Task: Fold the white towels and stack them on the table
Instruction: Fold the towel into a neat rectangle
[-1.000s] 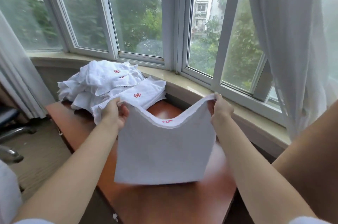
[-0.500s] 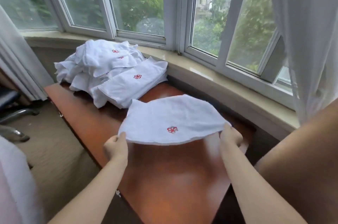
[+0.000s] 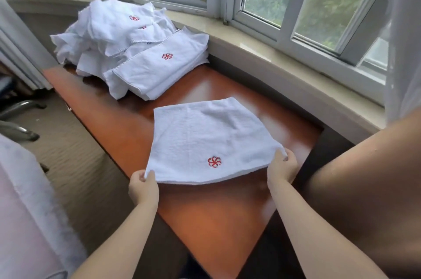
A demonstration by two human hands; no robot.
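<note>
White folded towel [image 3: 205, 139] lies on the orange-brown table [image 3: 205, 217], red flower logo [image 3: 214, 161] up. Left hand [image 3: 143, 187] pinches its near-left corner, right hand [image 3: 282, 168] pinches its near-right corner. Beyond the towel, a pile of unfolded white towels [image 3: 127, 48] sits at the table's far end, against the window sill [image 3: 284, 66].

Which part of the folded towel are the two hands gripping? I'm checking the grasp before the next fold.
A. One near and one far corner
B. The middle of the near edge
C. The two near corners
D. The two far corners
C: the left hand and right hand each pinch a near corner of the folded towel, whose far part rests on the table.
</note>
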